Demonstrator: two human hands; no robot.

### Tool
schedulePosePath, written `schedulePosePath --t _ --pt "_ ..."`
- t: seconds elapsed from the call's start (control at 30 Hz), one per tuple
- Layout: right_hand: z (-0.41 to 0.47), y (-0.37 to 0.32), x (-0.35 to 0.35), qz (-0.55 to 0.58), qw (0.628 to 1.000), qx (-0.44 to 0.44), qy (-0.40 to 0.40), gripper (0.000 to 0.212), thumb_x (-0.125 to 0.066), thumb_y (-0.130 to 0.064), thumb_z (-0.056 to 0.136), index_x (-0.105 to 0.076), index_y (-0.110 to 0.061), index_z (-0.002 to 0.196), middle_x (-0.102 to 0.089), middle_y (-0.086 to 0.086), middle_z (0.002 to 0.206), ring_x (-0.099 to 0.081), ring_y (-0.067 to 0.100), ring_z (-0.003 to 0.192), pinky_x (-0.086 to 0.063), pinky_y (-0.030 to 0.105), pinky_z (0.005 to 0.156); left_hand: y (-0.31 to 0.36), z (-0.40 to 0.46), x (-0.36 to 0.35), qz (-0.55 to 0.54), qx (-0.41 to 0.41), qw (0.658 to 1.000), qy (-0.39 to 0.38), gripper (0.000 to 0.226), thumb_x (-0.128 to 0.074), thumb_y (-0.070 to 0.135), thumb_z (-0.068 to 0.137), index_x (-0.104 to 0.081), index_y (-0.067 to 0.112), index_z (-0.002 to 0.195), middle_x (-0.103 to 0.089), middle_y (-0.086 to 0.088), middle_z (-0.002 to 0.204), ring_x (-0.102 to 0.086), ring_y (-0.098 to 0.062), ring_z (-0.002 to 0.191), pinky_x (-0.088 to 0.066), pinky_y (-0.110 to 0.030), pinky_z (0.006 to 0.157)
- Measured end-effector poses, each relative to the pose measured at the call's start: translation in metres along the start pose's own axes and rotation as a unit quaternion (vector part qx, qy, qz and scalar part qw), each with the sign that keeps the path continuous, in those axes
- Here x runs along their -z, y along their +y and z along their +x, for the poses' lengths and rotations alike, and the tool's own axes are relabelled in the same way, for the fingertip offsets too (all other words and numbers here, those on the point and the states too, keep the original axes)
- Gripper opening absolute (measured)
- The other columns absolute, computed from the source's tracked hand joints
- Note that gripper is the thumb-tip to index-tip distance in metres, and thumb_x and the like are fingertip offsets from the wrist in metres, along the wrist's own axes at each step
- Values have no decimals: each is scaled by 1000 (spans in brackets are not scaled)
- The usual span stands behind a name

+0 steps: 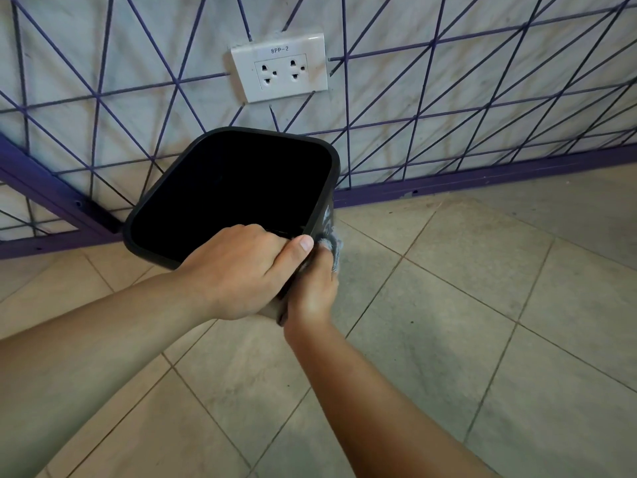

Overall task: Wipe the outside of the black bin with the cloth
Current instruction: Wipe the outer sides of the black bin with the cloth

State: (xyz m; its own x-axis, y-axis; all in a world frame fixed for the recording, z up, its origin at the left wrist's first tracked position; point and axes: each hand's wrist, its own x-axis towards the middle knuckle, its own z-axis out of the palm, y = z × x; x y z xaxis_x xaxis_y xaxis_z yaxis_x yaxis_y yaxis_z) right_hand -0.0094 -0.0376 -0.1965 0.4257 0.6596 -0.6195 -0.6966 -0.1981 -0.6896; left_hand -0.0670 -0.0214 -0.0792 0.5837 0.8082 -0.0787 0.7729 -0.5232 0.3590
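Note:
The black bin (193, 177) is square with rounded corners, held off the floor and tilted so its dark inside faces me. My left hand (241, 270) grips its near rim, fingers curled over the edge into the bin and the thumb along the outside. Below and to the right, my right hand (312, 291) holds a grey cloth (334, 246) against the bin's right outer wall. Most of the cloth is hidden between that hand and the bin. The bin's lower body is hidden behind both hands.
A white wall with purple crossing lines stands just behind the bin, with a white double socket (281, 69) above it. A purple skirting strip (482, 177) runs along the wall's foot. Beige floor tiles (448, 322) spread below and to the right.

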Motion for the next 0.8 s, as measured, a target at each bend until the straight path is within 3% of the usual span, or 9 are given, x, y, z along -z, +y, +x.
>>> schedulePosePath --t 0.13,0.2,0.3,0.4,0.47,0.6,0.8 --pt "-13 -1 -2 -22 998 15 -49 107 -46 -81 70 -61 -23 158 -59 13 166 -51 35 160 -42 64 132 -3 -1 1 1 -6 1000 -16 68 -17 59 99 -64 27 61 -63 6 53 -63 -6 56 -48 -31 59" --pt "-7 4 0 -23 999 27 -23 101 -44 -83 73 -63 -30 157 -62 8 165 -51 33 160 -41 64 132 -2 0 0 4 -5 1000 -10 65 -19 56 100 -56 28 55 -58 4 51 -59 -9 53 -43 -32 58" --pt "7 -3 0 19 1000 1 4 109 -48 -79 60 -64 -31 156 -61 8 163 -56 32 154 -47 60 129 2 0 0 18 -8 1000 6 61 -22 54 97 -40 25 47 -44 4 43 -46 -10 44 -31 -32 54" --pt "-17 -8 -3 6 999 8 -41 109 -48 -79 65 -61 -23 158 -58 16 166 -54 39 157 -42 67 131 -1 0 1 11 -15 1000 -14 68 -15 58 98 -61 26 59 -60 5 51 -59 -6 53 -46 -32 58" --pt "-18 -4 -6 18 999 13 -31 102 -48 -79 70 -63 -27 157 -61 10 166 -53 34 159 -40 65 133 -3 1 2 3 -12 1000 -16 67 -16 57 99 -62 27 61 -62 6 54 -62 -6 56 -47 -32 60" --pt "19 -9 -3 41 998 42 -9 103 -51 -77 63 -69 -29 153 -63 4 163 -52 24 159 -40 56 134 1 -1 0 9 -13 1000 9 60 -24 51 97 -36 26 44 -48 10 41 -52 -3 47 -24 -21 50" --pt "11 -9 -7 50 989 106 -88 99 -50 -93 82 -59 -37 163 -59 -12 168 -42 14 166 -27 52 140 -2 -1 1 12 -42 999 9 61 -19 52 101 -42 32 49 -50 8 48 -53 -6 51 -35 -26 57"
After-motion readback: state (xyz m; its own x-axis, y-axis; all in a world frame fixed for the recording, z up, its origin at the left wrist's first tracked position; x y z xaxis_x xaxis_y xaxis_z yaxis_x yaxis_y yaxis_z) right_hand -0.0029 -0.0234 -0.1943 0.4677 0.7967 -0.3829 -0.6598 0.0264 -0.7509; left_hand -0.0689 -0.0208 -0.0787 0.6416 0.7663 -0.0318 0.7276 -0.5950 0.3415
